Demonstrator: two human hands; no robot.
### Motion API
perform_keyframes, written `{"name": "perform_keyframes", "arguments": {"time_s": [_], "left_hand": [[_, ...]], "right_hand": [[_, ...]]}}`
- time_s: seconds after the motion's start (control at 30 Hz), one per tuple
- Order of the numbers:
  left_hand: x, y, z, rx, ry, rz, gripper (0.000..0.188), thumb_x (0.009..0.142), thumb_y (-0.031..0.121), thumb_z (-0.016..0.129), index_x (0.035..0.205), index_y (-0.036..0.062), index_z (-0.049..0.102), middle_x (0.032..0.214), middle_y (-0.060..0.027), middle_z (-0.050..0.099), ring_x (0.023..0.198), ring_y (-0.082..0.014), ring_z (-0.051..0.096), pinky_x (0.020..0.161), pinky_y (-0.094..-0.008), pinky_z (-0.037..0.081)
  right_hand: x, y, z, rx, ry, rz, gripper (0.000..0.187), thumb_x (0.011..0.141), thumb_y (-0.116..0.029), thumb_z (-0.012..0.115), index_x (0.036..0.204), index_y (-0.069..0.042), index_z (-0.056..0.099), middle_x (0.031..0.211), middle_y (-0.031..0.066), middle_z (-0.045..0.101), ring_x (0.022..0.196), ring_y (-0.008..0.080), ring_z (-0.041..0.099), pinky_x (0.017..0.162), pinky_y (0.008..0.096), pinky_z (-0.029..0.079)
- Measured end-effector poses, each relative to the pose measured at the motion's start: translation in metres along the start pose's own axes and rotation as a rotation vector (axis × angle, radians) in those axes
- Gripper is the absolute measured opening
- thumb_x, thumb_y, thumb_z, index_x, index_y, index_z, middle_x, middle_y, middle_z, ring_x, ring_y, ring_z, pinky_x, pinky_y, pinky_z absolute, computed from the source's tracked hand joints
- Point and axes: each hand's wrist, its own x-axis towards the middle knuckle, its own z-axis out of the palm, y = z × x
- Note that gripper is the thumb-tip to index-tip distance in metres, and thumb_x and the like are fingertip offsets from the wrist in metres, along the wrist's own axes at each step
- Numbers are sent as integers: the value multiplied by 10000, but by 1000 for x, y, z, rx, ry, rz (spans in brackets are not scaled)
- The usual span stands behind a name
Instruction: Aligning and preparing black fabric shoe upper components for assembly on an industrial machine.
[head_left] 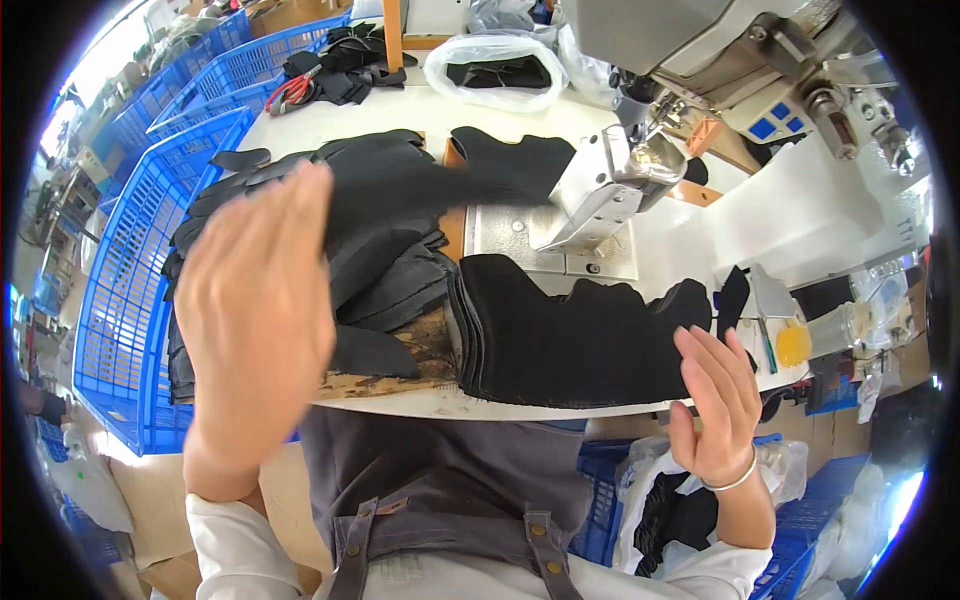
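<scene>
My left hand [262,310], smeared by motion, is raised over the left side of the table. Its fingertips are closed at the end of a dark, blurred cut fabric piece [420,188], which stretches right toward the sewing machine's arm [590,195]. The thumb side is partly hidden. My right hand [722,400] is open, fingers stretched out, at the right end of a neat stack of black cut fabric pieces [580,340] with wavy upper edges. Beneath and beside my left hand lie many overlapping black pieces [375,265], some of them loosely heaped.
Blue plastic crates [150,280] stand at the left. A plastic-lined tub [495,75] and red-handled scissors [292,92] are at the back. The machine head [650,40] overhangs the right. A yellow round object [793,345] sits at the right edge; a bagged crate [610,500] is below.
</scene>
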Motion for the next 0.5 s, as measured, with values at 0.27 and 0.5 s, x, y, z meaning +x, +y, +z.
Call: {"name": "perform_keyframes", "arguments": {"time_s": [0.27, 0.5], "left_hand": [[106, 22, 151, -85, 139, 118, 179, 731, 59, 592, 905, 33, 557, 817, -124, 630, 812, -294, 634, 760, -376, 491], [92, 27, 189, -527, -167, 255, 390, 872, 337, 636, 1106, 33, 566, 998, -145, 645, 974, -317, 619, 821, -406, 476]], "right_hand": [[-9, -9, 13, 40, 14, 76, 267, 797, -27, 568, 1059, -13, 621, 1129, 145, 657, 1072, 318, 605, 1059, 561, 336], [-27, -12, 7, 61, -82, 134, 245, 780, 13, 558, 1015, -12, 624, 1094, 138, 663, 1080, 315, 598, 1054, 577, 342]]}}
